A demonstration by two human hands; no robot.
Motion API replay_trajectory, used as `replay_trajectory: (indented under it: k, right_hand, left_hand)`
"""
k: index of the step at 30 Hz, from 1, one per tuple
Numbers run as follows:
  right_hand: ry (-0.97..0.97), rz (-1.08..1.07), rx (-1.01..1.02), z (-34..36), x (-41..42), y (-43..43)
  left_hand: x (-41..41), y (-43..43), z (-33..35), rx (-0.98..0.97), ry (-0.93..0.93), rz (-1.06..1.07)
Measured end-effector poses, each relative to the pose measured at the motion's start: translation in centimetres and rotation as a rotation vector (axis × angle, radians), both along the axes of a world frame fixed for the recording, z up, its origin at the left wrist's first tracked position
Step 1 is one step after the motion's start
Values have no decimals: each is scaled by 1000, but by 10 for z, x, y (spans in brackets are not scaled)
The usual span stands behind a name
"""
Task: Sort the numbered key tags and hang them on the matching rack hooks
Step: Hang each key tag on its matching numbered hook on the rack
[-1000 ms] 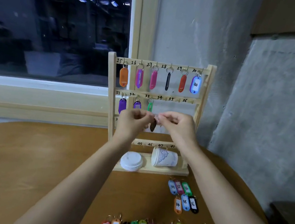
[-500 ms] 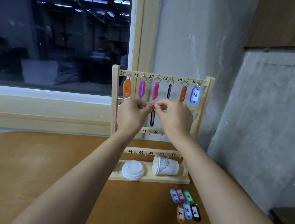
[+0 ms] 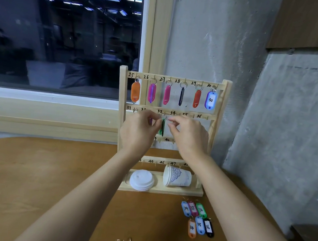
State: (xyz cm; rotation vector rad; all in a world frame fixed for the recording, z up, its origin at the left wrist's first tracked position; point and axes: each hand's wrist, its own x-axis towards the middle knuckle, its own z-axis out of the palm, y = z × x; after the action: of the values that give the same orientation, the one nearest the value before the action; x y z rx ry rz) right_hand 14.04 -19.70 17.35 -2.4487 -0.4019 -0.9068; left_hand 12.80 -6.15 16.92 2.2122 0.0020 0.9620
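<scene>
Rack of pale wood carried six tags along its top row. Left hand and right hand were raised close together at its second row, fingers curled either side of a green tag under hook 33; whether they pinched it could not be told. Loose tags lay before its base

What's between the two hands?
In the head view, a key tag, green with a dark edge, hangs by its ring under mark 33, between left hand and right hand.
</scene>
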Motion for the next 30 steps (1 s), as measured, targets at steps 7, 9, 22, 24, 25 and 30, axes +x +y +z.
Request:
replay_trajectory:
  k: [7, 9, 22, 24, 25, 30]
  right_hand:
    - [257, -19, 48, -68, -23, -47]
    - [334, -52, 48, -91, -30, -63]
    - [683, 16, -32, -162, -47, -112]
    - [667, 20, -92, -164, -49, -113]
    - [658, 18, -117, -165, -50, -113]
    - [663, 7, -141, -170, -49, -111]
  left_hand:
    - [-22, -18, -66, 1, 170, -128]
    - [-21, -25, -92, -2, 269, -217]
    - [0, -74, -180, 181, 573, -431]
    - [2, -77, -182, 234, 574, -441]
    - [3, -78, -183, 253, 572, -440]
    - [4, -79, -184, 277, 529, -422]
